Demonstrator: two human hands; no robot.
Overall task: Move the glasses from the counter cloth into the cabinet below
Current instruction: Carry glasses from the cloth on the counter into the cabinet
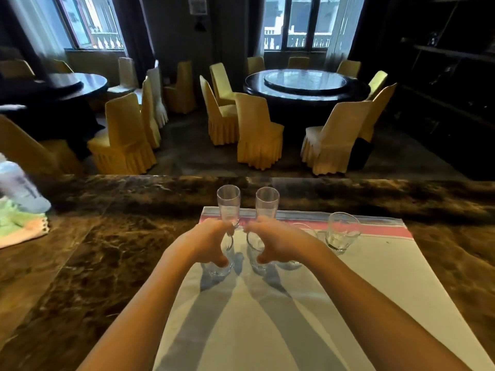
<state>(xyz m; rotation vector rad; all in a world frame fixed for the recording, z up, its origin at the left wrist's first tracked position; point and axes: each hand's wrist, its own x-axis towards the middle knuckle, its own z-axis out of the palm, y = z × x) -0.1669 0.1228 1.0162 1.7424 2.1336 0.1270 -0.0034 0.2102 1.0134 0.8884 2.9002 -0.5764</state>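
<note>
Under your left hand [207,243] the short glass [220,259] on the counter cloth [361,285] is half covered, so only its base shows clearly; your fingers curl loosely around it, thumb near its foot. Your right hand [278,243] cups a second short glass [255,257] alike, hiding another at its far side, while two tall glasses [228,204] stand just beyond both hands.

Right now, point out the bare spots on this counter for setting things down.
Free: near half of the cloth, and marble counter between it and the green towel. Crowded: the cloth's far end, where both hands grip glasses beside a short glass.
</note>
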